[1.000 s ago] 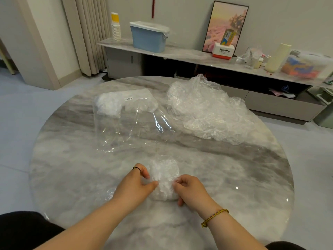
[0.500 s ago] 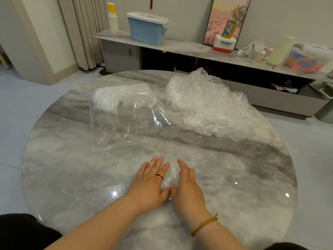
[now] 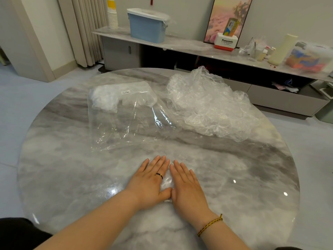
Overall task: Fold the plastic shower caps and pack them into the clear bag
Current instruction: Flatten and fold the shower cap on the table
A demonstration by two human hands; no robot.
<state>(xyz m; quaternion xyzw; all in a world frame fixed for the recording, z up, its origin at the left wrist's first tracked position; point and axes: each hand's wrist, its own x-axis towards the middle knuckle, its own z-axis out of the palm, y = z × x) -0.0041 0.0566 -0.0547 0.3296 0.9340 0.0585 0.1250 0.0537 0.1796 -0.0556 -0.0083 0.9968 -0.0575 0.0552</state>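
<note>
Left hand (image 3: 149, 179): lies palm down at 6 o'clock on the round grey-white marble surface (image 3: 72, 177). Its fingers (image 3: 158, 163) are released, straight and close together, and press the left part of the small folded clear plastic shower cap (image 3: 166, 183). One finger wears a thin black ring (image 3: 159, 175).
Right hand (image 3: 187, 186): lies flat just beside the left, thumbs touching. Its fingers are straight and unclenched and press the cap's right part. The wrist wears a braided yellow-brown bracelet (image 3: 210, 225).
Folded cap: lies under both palms, with only a narrow strip showing in the gap between the hands.
Flat clear plastic bag (image 3: 126, 123): lies at 11 o'clock, well apart from the hands. A white wad of folded caps (image 3: 104, 100) sits in its far end, near a small white label (image 3: 125, 91).
Crumpled heap of unfolded clear shower caps (image 3: 207, 107): sits at 1 o'clock, just beside the bag's right edge.
</note>
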